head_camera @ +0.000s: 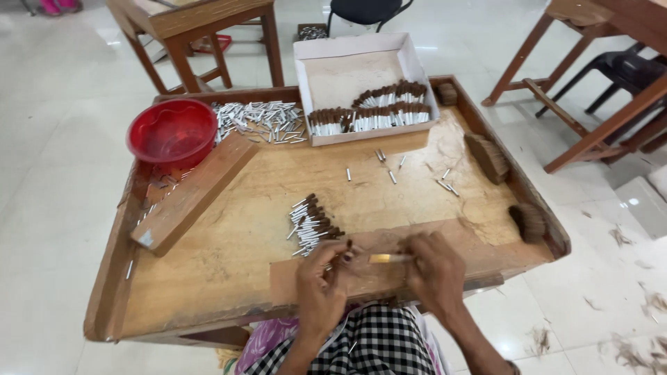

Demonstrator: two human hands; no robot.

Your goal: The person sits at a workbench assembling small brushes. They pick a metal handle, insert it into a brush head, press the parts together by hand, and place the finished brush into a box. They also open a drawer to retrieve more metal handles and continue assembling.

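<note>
My left hand (321, 283) and my right hand (432, 272) rest at the near edge of a wooden work tray (229, 243). Between them they hold a thin stick with a yellowish middle (388, 258) and a dark brown tip near the left fingers. Just beyond my left hand lies a small pile of white tubes with brown ends (313, 223). Loose white tubes (391, 176) are scattered across the tray's middle.
A white cardboard box (347, 73) with rows of brown-tipped sticks stands at the back. A red plastic bowl (171, 130) and a heap of white tubes (260, 121) are at back left, next to a wooden block (194, 191). Brown bundles (488, 157) lie along the right rim. Wooden furniture and a black chair surround the tray.
</note>
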